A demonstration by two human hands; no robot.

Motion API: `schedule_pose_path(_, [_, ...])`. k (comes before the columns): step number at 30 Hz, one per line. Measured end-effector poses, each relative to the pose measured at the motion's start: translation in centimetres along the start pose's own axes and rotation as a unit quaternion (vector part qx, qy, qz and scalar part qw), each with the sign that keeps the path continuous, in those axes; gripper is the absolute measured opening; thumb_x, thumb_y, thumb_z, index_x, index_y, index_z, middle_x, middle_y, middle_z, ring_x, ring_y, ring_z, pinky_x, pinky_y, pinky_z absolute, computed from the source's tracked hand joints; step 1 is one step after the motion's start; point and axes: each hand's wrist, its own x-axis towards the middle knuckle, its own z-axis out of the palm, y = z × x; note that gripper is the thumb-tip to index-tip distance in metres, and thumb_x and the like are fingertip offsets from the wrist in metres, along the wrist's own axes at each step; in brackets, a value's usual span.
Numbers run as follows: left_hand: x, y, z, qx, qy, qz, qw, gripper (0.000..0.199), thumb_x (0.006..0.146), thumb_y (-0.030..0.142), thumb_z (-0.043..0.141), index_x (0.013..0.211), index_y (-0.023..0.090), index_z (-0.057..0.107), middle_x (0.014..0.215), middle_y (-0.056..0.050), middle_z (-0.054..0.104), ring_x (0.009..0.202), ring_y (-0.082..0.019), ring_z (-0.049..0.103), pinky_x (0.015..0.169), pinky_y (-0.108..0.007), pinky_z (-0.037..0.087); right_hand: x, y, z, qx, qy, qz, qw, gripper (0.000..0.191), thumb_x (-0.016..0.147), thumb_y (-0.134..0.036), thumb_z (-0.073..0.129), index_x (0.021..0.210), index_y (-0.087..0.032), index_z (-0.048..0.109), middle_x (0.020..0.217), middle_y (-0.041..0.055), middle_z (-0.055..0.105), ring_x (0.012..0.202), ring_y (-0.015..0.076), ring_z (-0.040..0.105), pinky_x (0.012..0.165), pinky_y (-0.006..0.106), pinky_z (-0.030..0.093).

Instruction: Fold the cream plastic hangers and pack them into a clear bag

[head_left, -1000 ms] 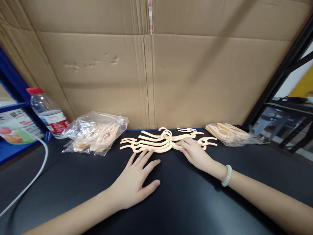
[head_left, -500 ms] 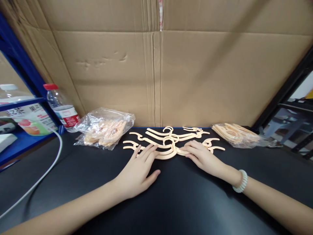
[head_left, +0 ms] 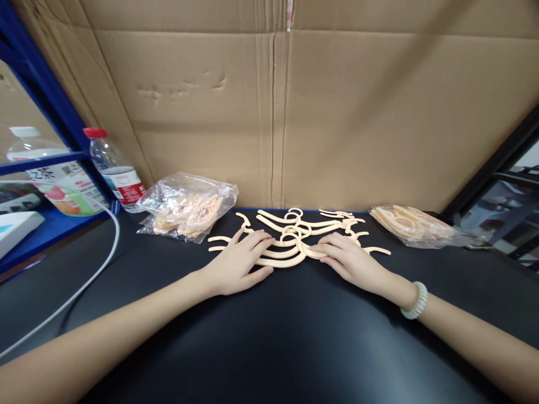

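Observation:
Several cream plastic folding clothes hangers lie on the black table. The nearest clothes hanger (head_left: 281, 262) has its hook pointing away from me, and its outer ends are partly covered by my hands. My left hand (head_left: 236, 266) rests across its left arm, fingers stretched out and spread, the thumb close to its lower edge. On the other side, my right hand (head_left: 351, 260) has its fingers and thumb closed around the right arm near the middle. Another clothes hanger (head_left: 322, 230) lies just behind, its parts overlapping others.
A clear bag of hanger parts (head_left: 189, 210) lies at the back left, another bag (head_left: 408, 224) at the back right. A red-capped bottle (head_left: 122, 182) stands beside the blue shelf (head_left: 54, 160). A white cable (head_left: 101, 269) runs down the left; a cardboard wall (head_left: 210, 112) closes the back.
My left hand has shifted forward, and its thumb has come nearer the hanger. My right hand keeps its hold. The camera view has tilted slightly down and turned a little left.

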Motion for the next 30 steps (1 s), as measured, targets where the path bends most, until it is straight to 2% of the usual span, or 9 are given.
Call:
schedule_pose_path(4, [0.1, 0.3, 0.0, 0.006, 0.033, 0.022, 0.999, 0.036, 0.098, 0.024, 0.035, 0.131, 0.02, 0.049, 0.125, -0.012, 0.058, 0.116, -0.026, 0.055, 0.109, -0.055, 0.026, 0.1, -0.4, -0.3, -0.027, -0.005, 0.019, 0.999, 0.025, 0.099, -0.023, 0.045, 0.12, -0.019, 0.058, 0.107, 0.01, 0.062, 0.099, 0.0245, 0.057, 0.084, 0.041, 0.05])
schedule_pose_path(7, [0.1, 0.5, 0.0, -0.001, 0.051, 0.026, 0.998, 0.034, 0.097, 0.021, 0.035, 0.127, 0.019, 0.052, 0.119, -0.012, 0.059, 0.109, -0.026, 0.057, 0.097, -0.046, 0.042, 0.0, -0.6, -0.5, -0.047, -0.008, 0.033, 0.998, 0.026, 0.098, -0.025, 0.048, 0.121, -0.019, 0.057, 0.109, 0.0104, 0.062, 0.1, 0.0254, 0.058, 0.084, 0.042, 0.051])
schedule_pose_path(10, [-0.1, 0.5, 0.2, -0.013, 0.057, 0.016, 0.998, 0.034, 0.096, 0.021, 0.037, 0.125, 0.018, 0.053, 0.119, -0.013, 0.059, 0.106, -0.026, 0.057, 0.087, -0.042, 0.047, -0.2, -0.7, -0.8, -0.057, -0.01, 0.044, 0.997, 0.028, 0.096, -0.027, 0.051, 0.123, -0.019, 0.056, 0.111, 0.0111, 0.062, 0.103, 0.0267, 0.057, 0.087, 0.044, 0.05])
schedule_pose_path(14, [-0.3, 0.3, 0.3, -0.029, 0.062, 0.013, 0.998, 0.035, 0.096, 0.022, 0.039, 0.128, 0.016, 0.052, 0.125, -0.014, 0.058, 0.114, -0.027, 0.055, 0.093, -0.044, 0.046, -0.3, -0.6, -1.6, -0.056, -0.023, 0.063, 0.996, 0.028, 0.096, -0.031, 0.051, 0.12, -0.018, 0.058, 0.111, 0.0117, 0.063, 0.102, 0.0277, 0.058, 0.085, 0.044, 0.051])
schedule_pose_path(17, [-0.2, 0.6, 0.2, -0.016, 0.067, 0.01, 0.998, 0.038, 0.095, 0.025, 0.043, 0.131, 0.017, 0.05, 0.132, -0.013, 0.057, 0.124, -0.028, 0.05, 0.107, -0.051, 0.036, 0.2, 0.1, -2.1, -0.062, -0.022, 0.066, 0.996, 0.026, 0.097, -0.027, 0.049, 0.118, -0.017, 0.059, 0.112, 0.012, 0.064, 0.104, 0.0277, 0.059, 0.088, 0.044, 0.051])
schedule_pose_path(20, [-0.1, 1.5, 0.1, -0.001, 0.047, 0.0, 0.999, 0.042, 0.096, 0.031, 0.044, 0.136, 0.019, 0.047, 0.14, -0.011, 0.053, 0.132, -0.028, 0.044, 0.114, -0.057, 0.023, 1.5, 1.4, -2.1, -0.098, -0.013, 0.072, 0.993, 0.024, 0.093, -0.019, 0.052, 0.116, -0.015, 0.06, 0.114, 0.0126, 0.063, 0.108, 0.0275, 0.058, 0.093, 0.043, 0.048])
schedule_pose_path(24, [-0.1, 2.7, 0.2, -0.001, 0.009, -0.016, 1.0, 0.054, 0.097, 0.043, 0.041, 0.145, 0.02, 0.035, 0.152, -0.011, 0.04, 0.14, -0.03, 0.034, 0.115, -0.059, 0.019, 3.9, 3.5, -1.2, -0.126, -0.027, 0.078, 0.989, 0.034, 0.086, -0.022, 0.064, 0.118, -0.011, 0.061, 0.115, 0.0157, 0.062, 0.11, 0.0303, 0.057, 0.094, 0.043, 0.048])
schedule_pose_path(28, [-0.3, 3.0, 0.1, -0.012, -0.028, -0.024, 0.999, 0.06, 0.097, 0.05, 0.036, 0.149, 0.021, 0.03, 0.155, -0.012, 0.03, 0.143, -0.033, 0.028, 0.114, -0.061, 0.019, 6.0, 4.6, -0.2, -0.128, -0.056, 0.06, 0.988, 0.02, 0.091, -0.03, 0.061, 0.102, -0.015, 0.069, 0.096, 0.0101, 0.065, 0.091, 0.0241, 0.062, 0.084, 0.036, 0.05])
schedule_pose_path(30, [-0.3, 3.0, 0.0, -0.017, -0.041, -0.026, 0.999, 0.061, 0.097, 0.051, 0.035, 0.149, 0.019, 0.03, 0.156, -0.013, 0.029, 0.143, -0.033, 0.026, 0.114, -0.062, 0.019, 6.8, 4.8, 0.2, -0.133, -0.059, 0.061, 0.988, 0.02, 0.095, -0.029, 0.055, 0.093, -0.016, 0.071, 0.089, 0.0081, 0.064, 0.085, 0.0211, 0.062, 0.08, 0.033, 0.049])
